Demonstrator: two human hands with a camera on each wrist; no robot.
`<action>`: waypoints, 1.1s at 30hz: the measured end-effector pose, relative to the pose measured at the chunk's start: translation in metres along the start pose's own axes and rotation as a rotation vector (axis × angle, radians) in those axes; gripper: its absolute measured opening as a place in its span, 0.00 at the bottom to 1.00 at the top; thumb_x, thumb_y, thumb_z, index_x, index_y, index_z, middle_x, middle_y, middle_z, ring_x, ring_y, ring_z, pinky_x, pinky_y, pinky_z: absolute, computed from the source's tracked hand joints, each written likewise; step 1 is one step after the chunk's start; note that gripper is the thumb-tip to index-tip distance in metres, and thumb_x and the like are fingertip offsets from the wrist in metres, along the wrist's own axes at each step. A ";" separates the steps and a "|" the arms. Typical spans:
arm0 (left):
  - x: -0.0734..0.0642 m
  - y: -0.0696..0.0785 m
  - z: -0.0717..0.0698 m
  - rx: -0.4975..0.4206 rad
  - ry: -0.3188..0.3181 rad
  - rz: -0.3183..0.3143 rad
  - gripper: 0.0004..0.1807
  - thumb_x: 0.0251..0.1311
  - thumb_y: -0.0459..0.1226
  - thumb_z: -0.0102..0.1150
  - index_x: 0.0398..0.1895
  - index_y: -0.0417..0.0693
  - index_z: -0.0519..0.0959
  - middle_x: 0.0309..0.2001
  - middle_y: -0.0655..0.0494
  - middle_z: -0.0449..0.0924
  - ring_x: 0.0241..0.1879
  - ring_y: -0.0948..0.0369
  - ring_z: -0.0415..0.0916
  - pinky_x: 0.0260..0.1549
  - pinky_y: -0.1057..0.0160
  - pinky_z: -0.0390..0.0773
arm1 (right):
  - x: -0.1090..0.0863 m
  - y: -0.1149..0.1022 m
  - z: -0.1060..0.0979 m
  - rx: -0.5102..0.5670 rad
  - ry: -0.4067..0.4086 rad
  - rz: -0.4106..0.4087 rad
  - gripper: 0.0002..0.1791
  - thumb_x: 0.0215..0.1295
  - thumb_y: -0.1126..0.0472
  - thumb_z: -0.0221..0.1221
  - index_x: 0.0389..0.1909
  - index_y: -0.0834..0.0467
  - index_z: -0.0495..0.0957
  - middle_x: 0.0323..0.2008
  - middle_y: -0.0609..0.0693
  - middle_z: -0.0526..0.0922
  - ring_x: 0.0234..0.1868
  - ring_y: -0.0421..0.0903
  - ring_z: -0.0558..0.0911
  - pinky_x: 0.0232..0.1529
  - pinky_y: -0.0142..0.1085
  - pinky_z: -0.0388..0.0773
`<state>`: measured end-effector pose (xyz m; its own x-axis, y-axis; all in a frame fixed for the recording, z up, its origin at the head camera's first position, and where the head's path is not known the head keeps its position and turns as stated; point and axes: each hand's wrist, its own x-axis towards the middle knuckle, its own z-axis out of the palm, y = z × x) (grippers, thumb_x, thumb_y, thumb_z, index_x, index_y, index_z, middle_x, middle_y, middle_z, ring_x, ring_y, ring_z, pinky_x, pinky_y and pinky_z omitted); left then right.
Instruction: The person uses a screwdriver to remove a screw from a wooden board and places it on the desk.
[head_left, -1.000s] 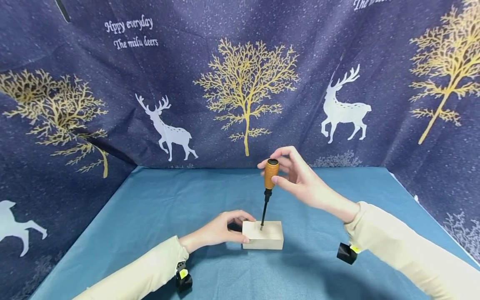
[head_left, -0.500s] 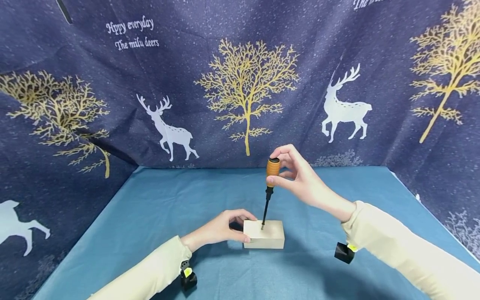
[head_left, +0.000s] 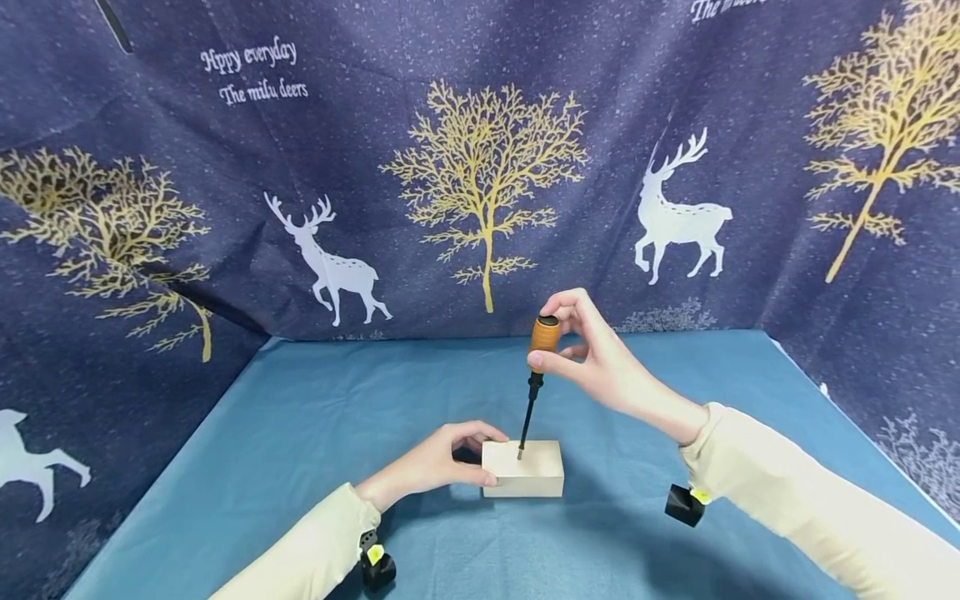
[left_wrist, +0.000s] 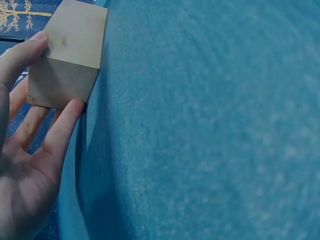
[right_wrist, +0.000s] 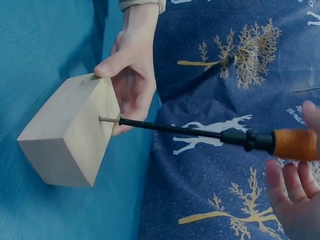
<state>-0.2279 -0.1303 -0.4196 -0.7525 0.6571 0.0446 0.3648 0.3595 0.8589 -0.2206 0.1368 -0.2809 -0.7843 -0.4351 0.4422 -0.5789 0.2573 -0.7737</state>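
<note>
A pale wooden block point(head_left: 534, 485) sits on the blue cloth, gripped at its left end between the thumb and fingers of my left hand point(head_left: 431, 460). In the right wrist view, a threaded screw point(right_wrist: 108, 119) stands partly out of the block's top face. The tip of a screwdriver point(head_left: 529, 414) meets the screw's head; its shaft is black and its handle orange with a black end cap. My right hand point(head_left: 603, 360) holds that handle from the right, thumb across the front and a finger at the cap. Some of its fingers are hidden behind the handle.
Blue cloth point(head_left: 337, 400) covers the table around the block. Dark blue fabric point(head_left: 420, 283) printed with deer and trees hangs behind and at the sides. Black wrist cameras point(head_left: 684, 506) are worn under both sleeves.
The fingers of my right hand, earlier extended past the handle, have drawn back to the right, and the thumb has moved left across it. The left hand and block stay in place.
</note>
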 end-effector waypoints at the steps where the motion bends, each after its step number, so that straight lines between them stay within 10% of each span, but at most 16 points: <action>1: 0.000 -0.001 0.000 -0.001 0.001 0.004 0.26 0.56 0.42 0.71 0.59 0.64 0.78 0.51 0.61 0.83 0.48 0.64 0.79 0.56 0.59 0.73 | 0.001 0.000 0.000 -0.010 0.015 0.013 0.26 0.65 0.63 0.64 0.57 0.54 0.61 0.50 0.54 0.72 0.47 0.47 0.79 0.42 0.39 0.82; 14: 0.000 -0.003 0.001 -0.012 0.002 -0.020 0.26 0.57 0.43 0.71 0.61 0.61 0.77 0.52 0.59 0.82 0.50 0.63 0.78 0.57 0.56 0.72 | 0.000 0.000 -0.003 0.165 -0.119 -0.131 0.21 0.72 0.72 0.51 0.61 0.60 0.57 0.60 0.61 0.75 0.62 0.40 0.77 0.55 0.36 0.79; 24: 0.001 -0.004 0.002 -0.019 0.001 -0.012 0.27 0.56 0.43 0.71 0.60 0.62 0.77 0.50 0.63 0.82 0.49 0.64 0.79 0.57 0.57 0.71 | 0.003 0.000 0.004 -0.016 0.026 -0.005 0.27 0.64 0.64 0.65 0.57 0.56 0.60 0.44 0.54 0.74 0.41 0.44 0.80 0.39 0.38 0.82; 33: 0.000 -0.003 0.000 -0.016 0.001 -0.023 0.27 0.57 0.44 0.71 0.61 0.62 0.77 0.51 0.64 0.82 0.50 0.63 0.79 0.57 0.57 0.72 | 0.001 0.002 0.000 0.084 -0.070 -0.060 0.24 0.70 0.70 0.56 0.62 0.58 0.59 0.58 0.58 0.72 0.54 0.39 0.79 0.48 0.37 0.81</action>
<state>-0.2290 -0.1315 -0.4218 -0.7614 0.6477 0.0254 0.3384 0.3637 0.8679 -0.2220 0.1372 -0.2819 -0.7293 -0.5078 0.4586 -0.6017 0.1569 -0.7832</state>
